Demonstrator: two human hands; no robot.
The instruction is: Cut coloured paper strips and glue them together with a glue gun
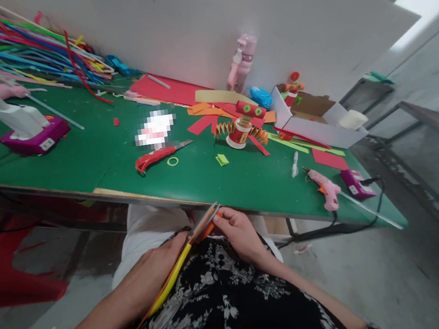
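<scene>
Scissors with yellow handles (171, 281) lie slantwise over my lap, blades pointing up and right to the table edge. My left hand (166, 256) is closed at the scissors near the pivot; its fingers are partly hidden. My right hand (237, 231) pinches a folded piece of orange paper (207, 228) beside the blades. A thin orange strip runs along the scissors' handle toward the lower left. On the green table (202, 186) ahead stands a paper figure (238, 132) with a red head, green eyes and pleated orange limbs.
Near the table's front lie red-handled pliers (157, 156), a green paper ring (172, 161) and a folded green paper (222, 160). A pink glue gun (324, 189) and purple power socket (357, 184) lie right. A white box (311, 119) stands behind; colourful pipe cleaners (32, 54) fill the back left.
</scene>
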